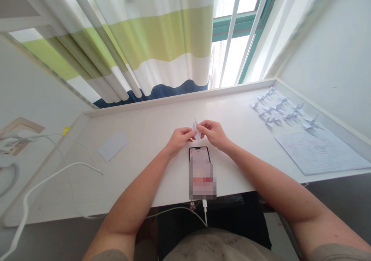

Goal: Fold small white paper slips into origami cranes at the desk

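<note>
Between my hands, above the middle of the white desk, is a small piece of folded white paper [196, 128], narrow and pointed at top and bottom. My left hand [180, 140] pinches its left side with thumb and fingers. From the right, my right hand [213, 132] grips the other side, its fingers closed on the paper. Just below the hands lies a phone [199, 154], screen up, part of it blurred out. Several folded paper cranes [290, 116] stand in a group at the far right of the desk.
A printed sheet stack [321, 152] lies at the right, near the cranes. At the left rests a plain paper sheet [113, 145]. White cables [58, 176] run from a wall socket [20, 135], and one plugs into the phone. A low rim [179, 98] edges the desk's back.
</note>
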`<state>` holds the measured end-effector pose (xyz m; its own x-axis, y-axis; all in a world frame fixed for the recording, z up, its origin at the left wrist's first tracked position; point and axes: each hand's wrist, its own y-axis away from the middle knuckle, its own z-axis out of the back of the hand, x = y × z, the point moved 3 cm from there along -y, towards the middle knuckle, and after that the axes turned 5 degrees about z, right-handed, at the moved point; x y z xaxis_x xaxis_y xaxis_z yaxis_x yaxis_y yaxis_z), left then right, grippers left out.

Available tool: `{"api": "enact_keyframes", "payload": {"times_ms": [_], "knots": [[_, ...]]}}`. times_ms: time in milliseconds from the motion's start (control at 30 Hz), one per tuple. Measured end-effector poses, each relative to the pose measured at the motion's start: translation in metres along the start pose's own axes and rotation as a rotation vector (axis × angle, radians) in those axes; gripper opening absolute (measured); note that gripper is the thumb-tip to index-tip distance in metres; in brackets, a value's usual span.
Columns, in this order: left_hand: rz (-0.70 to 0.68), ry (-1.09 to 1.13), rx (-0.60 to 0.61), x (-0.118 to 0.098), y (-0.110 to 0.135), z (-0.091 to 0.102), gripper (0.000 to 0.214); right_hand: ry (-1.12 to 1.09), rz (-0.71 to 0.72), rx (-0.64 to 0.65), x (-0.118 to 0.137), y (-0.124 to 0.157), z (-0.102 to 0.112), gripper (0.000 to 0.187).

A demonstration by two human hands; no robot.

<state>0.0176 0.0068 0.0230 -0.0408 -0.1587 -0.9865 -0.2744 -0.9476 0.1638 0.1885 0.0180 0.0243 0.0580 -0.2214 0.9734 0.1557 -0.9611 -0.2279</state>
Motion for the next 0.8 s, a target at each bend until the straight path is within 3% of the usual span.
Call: {"api": "enact_keyframes", "payload": {"times_ms": [367,800], "knots": [[-0.043,-0.117,0.099,-0.0068,0.0028,0.0067,0.042,0.027,-0.014,0.045,0.0006,0.0023,-0.0007,0.040],[-0.063,-0.077,-0.050,-0.0091,0.0033,0.0042,0.038,-0.007,0.020,0.056,0.0032,0.0013,0.0011,0.049]]}}
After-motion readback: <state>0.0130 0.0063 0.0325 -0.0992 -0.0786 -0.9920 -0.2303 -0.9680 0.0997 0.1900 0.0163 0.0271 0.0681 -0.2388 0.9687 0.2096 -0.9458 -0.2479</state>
